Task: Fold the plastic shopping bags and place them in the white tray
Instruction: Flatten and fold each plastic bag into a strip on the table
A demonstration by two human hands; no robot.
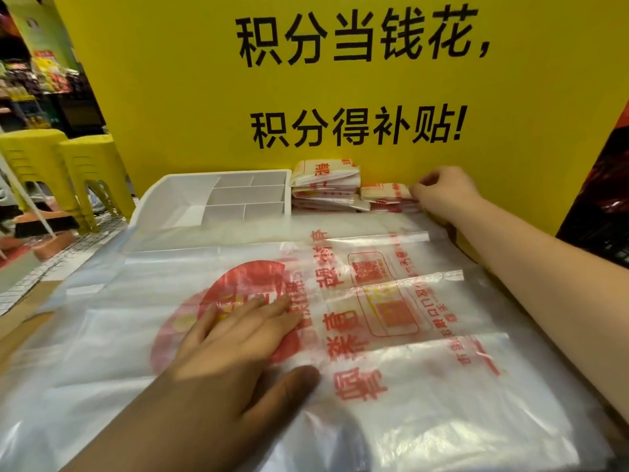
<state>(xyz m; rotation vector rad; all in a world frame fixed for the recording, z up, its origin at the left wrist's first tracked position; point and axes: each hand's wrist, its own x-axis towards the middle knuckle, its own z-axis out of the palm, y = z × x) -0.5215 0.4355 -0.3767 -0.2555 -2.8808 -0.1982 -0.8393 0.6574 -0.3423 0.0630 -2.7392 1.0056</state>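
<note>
Pressing flat on a spread pile of translucent plastic shopping bags [408,386], the left hand [235,338] lay in the lower centre of the frame. Its fingers [272,308] were straight and close together, over the red round logo printed on the top bag. The bags covered most of the worktop [17,328], with red lettering and square code panels running across their right half.

In the upper right of the frame the right hand [442,190] reached to the back of the worktop. Its fingers [423,185] were curled and pinched the right end of a folded bag [384,191] that topped a low stack. Just left of it stood a taller stack of folded bags [325,185], touching the right wall of the white tray [218,175].

The tray sat at the upper centre-left, split into several compartments, with its near end meeting the far edge of the spread bags. Both stacks lay outside it, on its right.

Behind everything rose a yellow sign [170,97] with large black Chinese characters. Two yellow plastic stools [64,165] stood at the upper left, with shop shelves dim behind them.
</note>
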